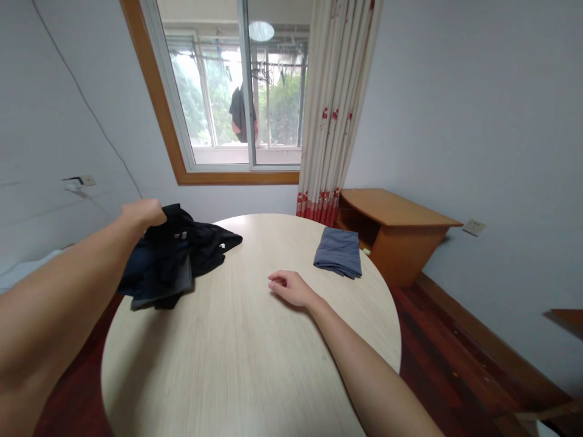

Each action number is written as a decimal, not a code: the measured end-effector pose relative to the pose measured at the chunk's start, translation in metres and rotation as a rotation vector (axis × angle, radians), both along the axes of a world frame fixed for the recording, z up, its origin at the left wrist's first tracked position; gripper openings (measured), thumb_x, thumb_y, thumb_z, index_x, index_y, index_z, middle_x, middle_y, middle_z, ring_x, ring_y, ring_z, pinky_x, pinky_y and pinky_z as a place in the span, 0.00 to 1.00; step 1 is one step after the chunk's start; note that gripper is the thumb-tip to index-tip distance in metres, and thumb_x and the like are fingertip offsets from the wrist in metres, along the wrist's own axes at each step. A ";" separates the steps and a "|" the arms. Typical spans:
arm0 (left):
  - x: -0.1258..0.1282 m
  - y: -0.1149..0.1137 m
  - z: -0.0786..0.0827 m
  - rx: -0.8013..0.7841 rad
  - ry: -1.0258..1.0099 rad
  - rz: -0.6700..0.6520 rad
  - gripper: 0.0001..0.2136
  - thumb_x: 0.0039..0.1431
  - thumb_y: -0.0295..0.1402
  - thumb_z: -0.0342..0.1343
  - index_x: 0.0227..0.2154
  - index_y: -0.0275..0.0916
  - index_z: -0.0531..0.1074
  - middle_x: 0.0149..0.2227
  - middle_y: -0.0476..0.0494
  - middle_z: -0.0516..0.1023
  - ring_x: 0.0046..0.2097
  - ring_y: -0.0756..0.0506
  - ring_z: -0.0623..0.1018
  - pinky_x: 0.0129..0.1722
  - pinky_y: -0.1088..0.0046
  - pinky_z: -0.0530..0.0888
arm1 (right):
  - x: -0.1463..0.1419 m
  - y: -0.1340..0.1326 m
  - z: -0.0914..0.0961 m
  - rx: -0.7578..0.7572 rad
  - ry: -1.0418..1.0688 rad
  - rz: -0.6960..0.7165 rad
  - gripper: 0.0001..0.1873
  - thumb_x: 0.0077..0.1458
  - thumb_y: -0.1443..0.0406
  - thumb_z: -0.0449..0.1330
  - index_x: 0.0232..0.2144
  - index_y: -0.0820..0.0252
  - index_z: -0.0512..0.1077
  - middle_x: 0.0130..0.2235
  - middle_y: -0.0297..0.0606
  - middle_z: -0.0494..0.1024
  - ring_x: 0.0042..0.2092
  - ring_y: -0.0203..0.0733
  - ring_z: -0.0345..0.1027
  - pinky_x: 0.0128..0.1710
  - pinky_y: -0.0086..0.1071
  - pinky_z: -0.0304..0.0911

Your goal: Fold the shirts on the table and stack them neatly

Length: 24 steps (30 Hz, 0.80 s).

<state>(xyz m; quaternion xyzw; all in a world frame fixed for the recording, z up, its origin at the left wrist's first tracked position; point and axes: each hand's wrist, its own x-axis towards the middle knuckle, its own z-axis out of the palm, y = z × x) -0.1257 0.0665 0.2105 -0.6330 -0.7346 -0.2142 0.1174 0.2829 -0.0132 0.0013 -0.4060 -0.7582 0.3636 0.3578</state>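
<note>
My left hand (143, 212) is closed on the top of a black garment (204, 240) at the table's left side, lifting part of it. Dark blue and grey clothes (184, 280) lie in the same heap, beneath the black cloth. Over the middle of the round table (237, 352), my right hand (292, 289) holds nothing, its fingers loosely bent and the thumb a little apart. To the right of that hand, a folded blue-grey cloth (338, 252) lies flat near the table's far right edge.
A wooden desk (401, 209) stands behind the table on the right, against the wall. A patterned curtain (334, 121) hangs beside the window (228, 91). At the left, a plug and cable (75, 182) are on the wall.
</note>
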 end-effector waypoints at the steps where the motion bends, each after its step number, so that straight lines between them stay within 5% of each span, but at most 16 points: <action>1: -0.001 -0.005 0.009 -0.014 0.001 0.105 0.19 0.59 0.41 0.61 0.28 0.25 0.71 0.40 0.26 0.78 0.55 0.25 0.71 0.50 0.32 0.65 | 0.001 0.000 0.000 -0.001 -0.008 0.001 0.15 0.57 0.60 0.63 0.44 0.61 0.79 0.38 0.42 0.82 0.38 0.42 0.74 0.42 0.36 0.68; 5: -0.006 -0.020 0.044 0.059 0.102 0.331 0.23 0.65 0.36 0.57 0.51 0.16 0.67 0.59 0.19 0.67 0.63 0.25 0.62 0.56 0.35 0.58 | 0.004 0.001 0.002 0.005 -0.033 -0.005 0.15 0.58 0.61 0.62 0.44 0.62 0.79 0.39 0.43 0.82 0.38 0.42 0.74 0.40 0.35 0.68; 9: 0.004 -0.020 0.060 -0.039 0.075 0.266 0.28 0.60 0.44 0.63 0.52 0.21 0.71 0.56 0.29 0.72 0.58 0.31 0.65 0.57 0.37 0.56 | 0.003 0.002 0.000 0.003 -0.041 -0.007 0.14 0.57 0.62 0.62 0.44 0.62 0.79 0.39 0.43 0.83 0.38 0.42 0.74 0.41 0.36 0.68; 12: 0.039 -0.020 0.052 -0.047 0.223 0.132 0.27 0.56 0.37 0.64 0.54 0.24 0.71 0.56 0.30 0.72 0.57 0.32 0.67 0.57 0.42 0.59 | 0.002 0.004 -0.004 -0.011 -0.033 0.010 0.14 0.57 0.62 0.62 0.43 0.63 0.79 0.39 0.43 0.83 0.39 0.43 0.75 0.42 0.37 0.69; 17: 0.139 -0.040 -0.008 -0.056 0.372 -0.182 0.17 0.57 0.30 0.55 0.49 0.35 0.77 0.53 0.35 0.77 0.54 0.34 0.74 0.54 0.58 0.68 | 0.006 0.009 -0.008 -0.003 -0.021 -0.038 0.13 0.56 0.62 0.63 0.43 0.62 0.79 0.39 0.43 0.83 0.39 0.43 0.75 0.42 0.36 0.69; 21: 0.204 -0.072 -0.088 -0.108 0.236 -0.454 0.13 0.61 0.33 0.50 0.41 0.42 0.79 0.45 0.42 0.82 0.48 0.39 0.79 0.45 0.66 0.71 | 0.010 0.015 -0.010 -0.001 -0.004 -0.060 0.14 0.56 0.62 0.62 0.42 0.63 0.79 0.39 0.43 0.83 0.39 0.43 0.75 0.42 0.35 0.69; 24: 0.219 -0.090 -0.147 -0.149 0.079 -0.581 0.12 0.62 0.34 0.49 0.39 0.42 0.79 0.41 0.42 0.83 0.43 0.40 0.80 0.41 0.66 0.72 | 0.010 0.019 -0.014 -0.002 -0.002 -0.073 0.13 0.56 0.62 0.62 0.42 0.63 0.79 0.38 0.43 0.83 0.37 0.43 0.74 0.40 0.35 0.68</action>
